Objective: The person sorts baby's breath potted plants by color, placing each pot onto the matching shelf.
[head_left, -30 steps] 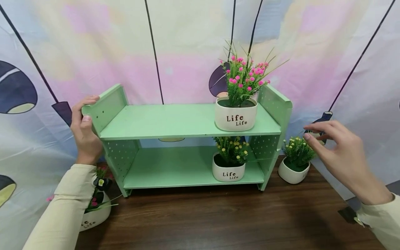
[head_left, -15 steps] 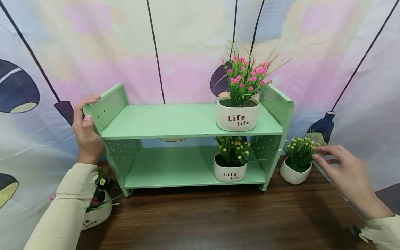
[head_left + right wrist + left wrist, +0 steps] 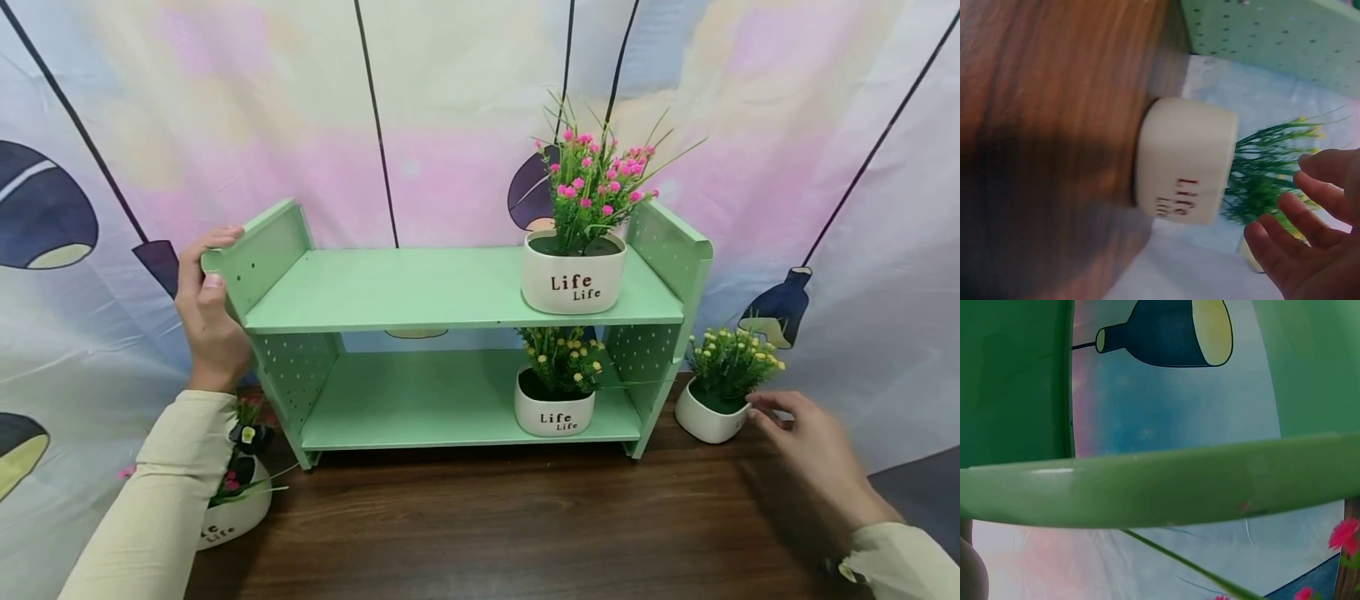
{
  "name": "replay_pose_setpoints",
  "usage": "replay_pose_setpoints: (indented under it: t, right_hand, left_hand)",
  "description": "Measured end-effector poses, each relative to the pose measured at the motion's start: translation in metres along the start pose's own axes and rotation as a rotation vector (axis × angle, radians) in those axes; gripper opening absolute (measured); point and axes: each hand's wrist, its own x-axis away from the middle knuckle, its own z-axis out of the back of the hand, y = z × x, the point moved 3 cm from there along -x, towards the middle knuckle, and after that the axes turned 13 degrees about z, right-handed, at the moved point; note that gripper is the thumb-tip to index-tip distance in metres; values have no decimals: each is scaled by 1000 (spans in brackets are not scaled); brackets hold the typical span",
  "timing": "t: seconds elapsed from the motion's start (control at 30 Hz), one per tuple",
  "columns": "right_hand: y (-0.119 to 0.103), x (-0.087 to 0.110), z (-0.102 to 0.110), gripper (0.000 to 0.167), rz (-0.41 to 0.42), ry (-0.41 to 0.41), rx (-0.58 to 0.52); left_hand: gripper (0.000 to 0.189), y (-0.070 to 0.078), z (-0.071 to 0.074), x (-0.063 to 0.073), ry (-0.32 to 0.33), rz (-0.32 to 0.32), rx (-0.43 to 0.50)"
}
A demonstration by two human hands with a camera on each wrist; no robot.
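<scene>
My left hand grips the upper left side panel of a two-tier green shelf, its thumb against the front edge. Close up, the left wrist view shows the green panel edge. At the right, my right hand is beside a white flowerpot with yellow flowers, fingertips close to its rim; whether they touch it cannot be told. Spread, slightly bent fingers show near the greenery in the right wrist view, where the pot bears "Life Life" lettering.
A pink-flowered pot stands on the top shelf's right part. Below it, a yellow-flowered pot sits on the lower shelf. Partly behind my left sleeve is another pot. A patterned curtain hangs behind the brown table.
My right hand has come down from above the right-hand flowerpot to beside its rim. The left hand keeps its grip on the shelf, and the pots stay put.
</scene>
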Motion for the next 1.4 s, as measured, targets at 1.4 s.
replay_pose_setpoints:
  t: [1.4]
  right_hand:
    - [-22,22,-38,27,222,-88,152]
  left_hand:
    - [46,1,-1,1,7,0,-36]
